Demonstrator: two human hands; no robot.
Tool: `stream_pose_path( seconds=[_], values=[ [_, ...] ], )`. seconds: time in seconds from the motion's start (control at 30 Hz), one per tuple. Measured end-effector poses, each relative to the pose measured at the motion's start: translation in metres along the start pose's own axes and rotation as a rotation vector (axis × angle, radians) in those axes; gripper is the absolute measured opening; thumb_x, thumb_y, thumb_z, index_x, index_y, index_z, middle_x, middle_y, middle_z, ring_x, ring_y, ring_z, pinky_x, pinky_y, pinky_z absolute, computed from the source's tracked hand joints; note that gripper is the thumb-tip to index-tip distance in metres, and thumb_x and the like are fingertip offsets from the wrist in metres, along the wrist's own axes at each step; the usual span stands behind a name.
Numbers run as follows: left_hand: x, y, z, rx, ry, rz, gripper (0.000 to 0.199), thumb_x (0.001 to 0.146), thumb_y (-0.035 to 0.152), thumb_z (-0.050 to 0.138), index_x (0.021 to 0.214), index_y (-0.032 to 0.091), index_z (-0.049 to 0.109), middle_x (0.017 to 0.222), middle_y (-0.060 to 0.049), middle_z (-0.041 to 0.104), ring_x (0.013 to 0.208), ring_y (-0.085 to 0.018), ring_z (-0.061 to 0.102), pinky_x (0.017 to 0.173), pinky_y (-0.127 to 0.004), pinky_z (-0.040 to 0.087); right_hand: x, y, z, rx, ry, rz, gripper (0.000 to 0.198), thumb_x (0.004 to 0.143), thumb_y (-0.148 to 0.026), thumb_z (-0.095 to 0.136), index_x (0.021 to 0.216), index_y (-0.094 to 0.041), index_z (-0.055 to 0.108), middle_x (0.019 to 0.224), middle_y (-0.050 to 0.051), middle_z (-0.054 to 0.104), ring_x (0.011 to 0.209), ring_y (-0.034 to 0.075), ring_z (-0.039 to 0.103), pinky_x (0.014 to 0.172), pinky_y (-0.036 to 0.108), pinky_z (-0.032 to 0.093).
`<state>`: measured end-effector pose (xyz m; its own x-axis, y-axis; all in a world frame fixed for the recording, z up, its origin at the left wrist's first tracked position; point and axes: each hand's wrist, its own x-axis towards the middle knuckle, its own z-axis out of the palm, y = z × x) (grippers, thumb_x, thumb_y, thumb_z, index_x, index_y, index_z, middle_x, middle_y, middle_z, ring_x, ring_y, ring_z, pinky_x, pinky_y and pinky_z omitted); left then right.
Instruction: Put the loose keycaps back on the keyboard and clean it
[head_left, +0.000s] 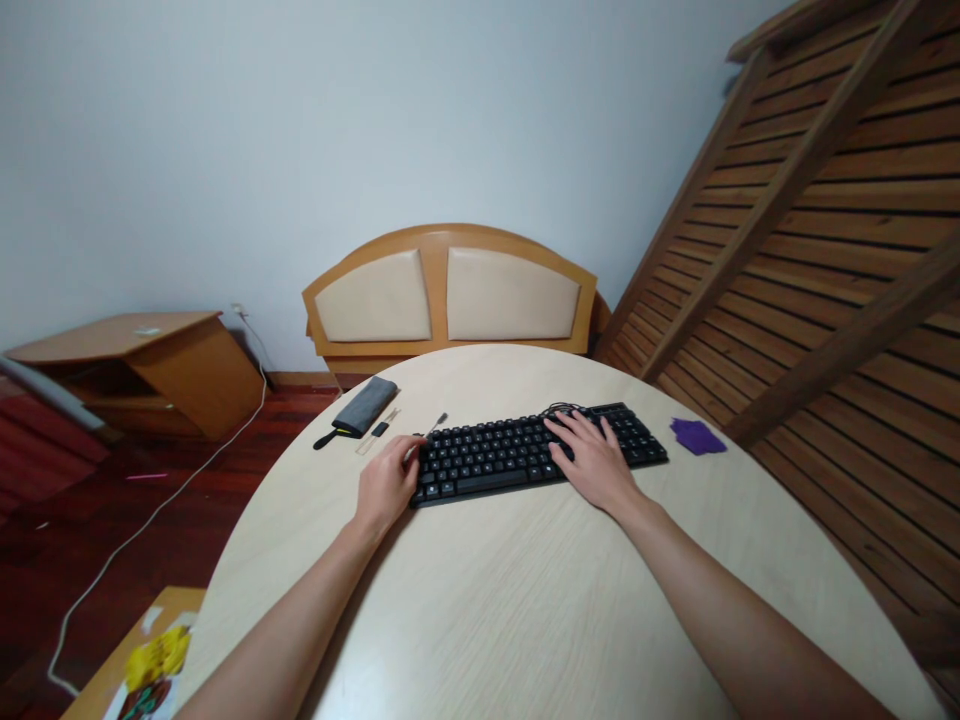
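Observation:
A black computer keyboard (pixel 487 460) lies slightly slanted on the round, light wood-look table (pixel 480 620). At its left end, my left hand (pixel 388 480) is closed on the edge with curled fingers; some fingertips are hidden. Over the keys on the right side, my right hand (pixel 589 455) rests open, its fingers spread and palm down. The keyboard's coiled black cable (pixel 562 408) shows behind it. Just beyond the top left corner is a small thin tool with a dark tip (pixel 441 419).
Left of the keyboard lie a grey pouch (pixel 366 405) with a black strap and a small black-and-clear item (pixel 380 429). A folded purple cloth (pixel 697 436) is at the right. Beyond stand a headboard (pixel 439 235), wooden slats (pixel 825 200) and a low cabinet (pixel 180 370).

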<state>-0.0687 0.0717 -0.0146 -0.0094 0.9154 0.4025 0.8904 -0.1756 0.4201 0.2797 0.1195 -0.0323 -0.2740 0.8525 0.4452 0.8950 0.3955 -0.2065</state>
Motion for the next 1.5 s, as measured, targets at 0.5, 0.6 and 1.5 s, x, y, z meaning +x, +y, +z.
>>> stream_pose_path(
  seconds=[0.5, 0.6, 1.5],
  values=[
    [0.014, -0.026, 0.001, 0.02, 0.037, 0.062, 0.032, 0.098, 0.034, 0.046, 0.112, 0.024, 0.074, 0.115, -0.004, 0.076, 0.105, -0.023, 0.069, 0.093, -0.033, 0.052, -0.001, -0.011, 0.002, -0.022, 0.099, 0.072, 0.042, 0.092, -0.028, 0.045, 0.13, -0.025, 0.063, 0.144, 0.007, 0.058, 0.137, 0.031, 0.048, 0.116, 0.059, 0.029],
    [0.015, -0.035, -0.004, 0.04, 0.037, 0.055, 0.032, 0.099, 0.035, 0.044, 0.112, 0.024, 0.071, 0.117, -0.005, 0.073, 0.105, -0.022, 0.068, 0.088, -0.029, 0.053, 0.001, -0.009, 0.002, 0.002, 0.096, 0.023, 0.044, 0.09, -0.023, 0.044, 0.129, -0.02, 0.064, 0.143, 0.009, 0.059, 0.137, 0.028, 0.048, 0.117, 0.054, 0.03],
    [0.017, -0.054, -0.018, 0.211, -0.112, -0.073, 0.037, 0.093, 0.053, 0.044, 0.088, 0.023, 0.066, 0.076, -0.001, 0.072, 0.069, -0.019, 0.064, 0.061, -0.027, 0.039, 0.0, -0.008, 0.006, 0.074, 0.094, 0.05, 0.044, 0.091, -0.024, 0.042, 0.128, -0.019, 0.064, 0.143, 0.009, 0.059, 0.136, 0.029, 0.05, 0.116, 0.052, 0.035]
  ],
)
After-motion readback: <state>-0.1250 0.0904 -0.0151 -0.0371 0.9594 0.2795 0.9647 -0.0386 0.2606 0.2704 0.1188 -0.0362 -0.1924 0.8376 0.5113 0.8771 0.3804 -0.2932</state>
